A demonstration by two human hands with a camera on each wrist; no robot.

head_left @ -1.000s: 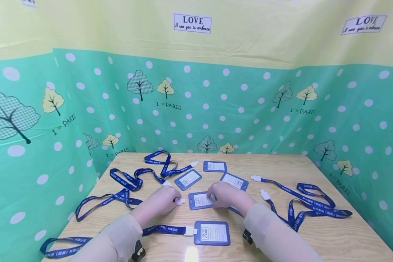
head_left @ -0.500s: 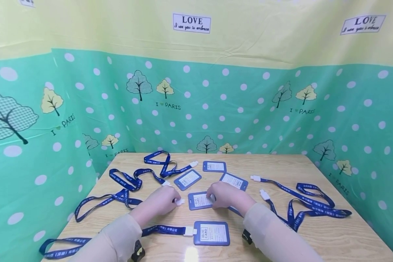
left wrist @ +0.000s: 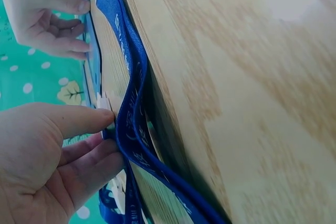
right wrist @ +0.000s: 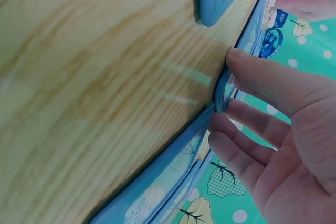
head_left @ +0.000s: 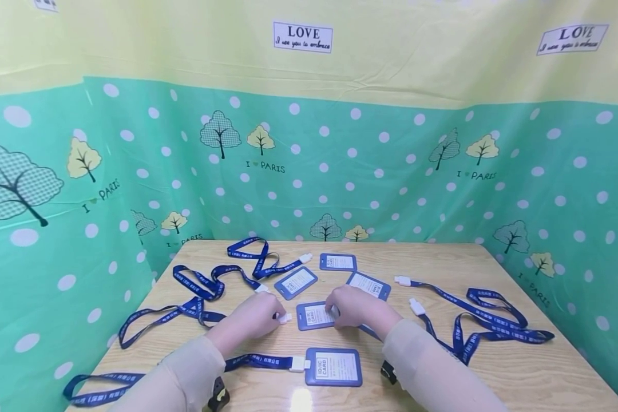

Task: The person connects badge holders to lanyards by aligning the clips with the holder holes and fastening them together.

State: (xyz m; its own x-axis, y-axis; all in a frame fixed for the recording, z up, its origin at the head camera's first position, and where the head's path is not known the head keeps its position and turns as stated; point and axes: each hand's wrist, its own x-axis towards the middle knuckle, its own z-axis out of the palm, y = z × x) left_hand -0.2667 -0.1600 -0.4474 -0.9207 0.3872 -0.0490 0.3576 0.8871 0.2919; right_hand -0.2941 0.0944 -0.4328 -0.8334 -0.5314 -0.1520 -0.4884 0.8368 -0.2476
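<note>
My left hand (head_left: 252,317) pinches the white plastic clip (head_left: 286,317) of a blue lanyard (head_left: 151,317) between thumb and fingers. To its right, my right hand (head_left: 360,310) grips the right end of a blue ID card holder (head_left: 313,316), which lies face up with its slotted end toward the clip. A small gap separates clip and holder. In the right wrist view, the thumb and fingers (right wrist: 244,153) close around the holder's edge (right wrist: 223,95). The left wrist view has the clip (left wrist: 103,102) at the left thumb tip, partly behind a nearer blue strap (left wrist: 137,87).
Nearer the front, another card holder (head_left: 333,380) lies joined to a lanyard clip (head_left: 298,363). Several card holders, one of them here (head_left: 296,282), lie beyond the hands. Loose lanyards (head_left: 257,252) spread at left, with more lanyards (head_left: 494,329) at right on the wooden table (head_left: 535,383).
</note>
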